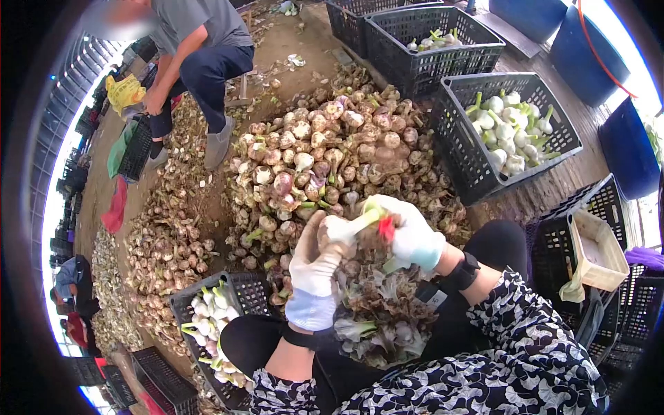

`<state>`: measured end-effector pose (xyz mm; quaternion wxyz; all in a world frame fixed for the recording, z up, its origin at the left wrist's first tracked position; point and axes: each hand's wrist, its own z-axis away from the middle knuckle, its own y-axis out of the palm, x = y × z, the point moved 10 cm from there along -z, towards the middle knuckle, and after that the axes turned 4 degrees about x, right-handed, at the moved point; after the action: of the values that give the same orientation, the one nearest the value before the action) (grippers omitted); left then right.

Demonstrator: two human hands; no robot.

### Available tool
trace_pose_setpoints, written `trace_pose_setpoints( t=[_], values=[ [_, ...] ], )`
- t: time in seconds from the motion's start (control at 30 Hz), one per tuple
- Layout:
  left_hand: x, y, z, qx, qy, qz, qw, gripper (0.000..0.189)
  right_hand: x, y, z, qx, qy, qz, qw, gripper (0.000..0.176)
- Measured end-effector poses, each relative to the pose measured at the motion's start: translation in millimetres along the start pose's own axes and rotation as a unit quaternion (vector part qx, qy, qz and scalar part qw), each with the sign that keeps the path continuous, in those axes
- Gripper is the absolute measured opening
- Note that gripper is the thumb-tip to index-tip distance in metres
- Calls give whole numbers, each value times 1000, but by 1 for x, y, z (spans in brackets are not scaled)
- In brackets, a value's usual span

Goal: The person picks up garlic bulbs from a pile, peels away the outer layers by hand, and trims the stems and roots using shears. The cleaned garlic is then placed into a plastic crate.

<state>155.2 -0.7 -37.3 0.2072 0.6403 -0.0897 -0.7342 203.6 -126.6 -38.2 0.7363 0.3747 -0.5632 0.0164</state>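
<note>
Both my hands wear white gloves. My left hand (315, 266) grips a garlic bulb (340, 228) by its head, its pale green stalk pointing up to the right. My right hand (409, 232) is closed around a red-handled cutter (386, 226) held against the stalk. Below my hands, a heap of cut roots, skins and leaves (380, 315) lies in my lap. A big pile of unpeeled, purplish garlic bulbs (325, 162) lies on the ground just beyond my hands.
Black crates with cleaned white garlic stand at the right (456, 149), at the lower left (183, 301) and at the far top (415, 69). Another person (200, 62) crouches at the upper left beside a second garlic heap (162, 235). Blue barrels (588, 55) stand at the upper right.
</note>
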Motion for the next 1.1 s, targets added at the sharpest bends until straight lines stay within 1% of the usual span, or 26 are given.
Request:
trace_pose_setpoints(
  t=[0.03,0.07,0.1,0.13,0.17,0.2,0.27,0.3,0.33,0.4,0.43,0.47,0.5,0.53,0.57,0.6,0.67,0.73,0.77,0.8,0.87,0.9,0.93,1.0,1.07,1.1],
  values=[
    [5,9,5,34,-51,88,994,53,0,0,0,18,8,-55,998,10],
    [7,20,12,68,-101,175,977,53,0,0,1,18,8,-55,998,10],
    [7,17,10,68,-101,176,977,53,14,2,3,21,-53,50,997,10],
    [9,21,9,106,-119,211,964,58,26,6,6,24,-111,154,982,10],
    [11,27,11,143,-138,247,949,64,27,2,7,4,-118,207,971,10],
    [14,31,12,141,-140,247,948,64,25,3,8,3,-116,206,972,10],
    [2,21,6,61,-30,103,992,75,-6,0,5,-16,27,-16,999,11],
    [-5,18,-3,65,48,9,997,77,-4,4,7,-19,6,10,1000,12],
    [-3,11,2,46,65,-102,992,77,-8,-4,5,-19,6,8,1000,12],
    [12,6,7,68,-14,-25,997,72,8,-35,1,-17,-112,-63,992,12],
    [12,2,8,67,-14,-26,997,72,32,-45,-2,-69,-131,103,984,16],
    [16,1,9,75,-34,80,993,69,42,-56,6,-148,-133,37,979,13],
    [18,3,9,83,-52,185,978,66,33,-52,2,-117,-119,58,984,14],
    [16,4,9,83,-50,185,978,66,23,-46,0,-86,-105,79,988,16],
    [15,9,10,95,-64,171,979,66,23,-29,12,-62,-137,322,935,22],
    [17,13,12,108,-79,156,979,65,17,-8,23,-35,-158,544,823,27],
    [16,12,15,109,-99,151,978,66,-34,3,27,161,-7,530,833,27],
    [8,13,15,102,-84,129,983,66,-86,7,52,331,133,637,684,28],
    [10,7,12,89,-72,89,989,70,-111,1,69,410,235,627,619,40],
    [13,3,11,89,-76,89,989,70,-107,2,72,411,238,625,620,40],
    [21,0,12,108,-105,25,988,71,-71,10,56,345,127,606,706,56],
    [21,1,14,103,-101,1,989,71,-38,27,47,350,-55,519,778,68],
    [23,2,16,103,-105,0,989,71,-31,18,42,324,-11,429,843,60],
    [26,13,19,149,-123,57,979,70,-22,-2,26,177,94,310,929,48],
    [29,19,20,146,-127,50,980,71,-15,-11,14,118,30,299,947,41],
    [34,22,20,146,-145,61,977,72,-5,-3,17,118,1,300,947,41]
  ],
)
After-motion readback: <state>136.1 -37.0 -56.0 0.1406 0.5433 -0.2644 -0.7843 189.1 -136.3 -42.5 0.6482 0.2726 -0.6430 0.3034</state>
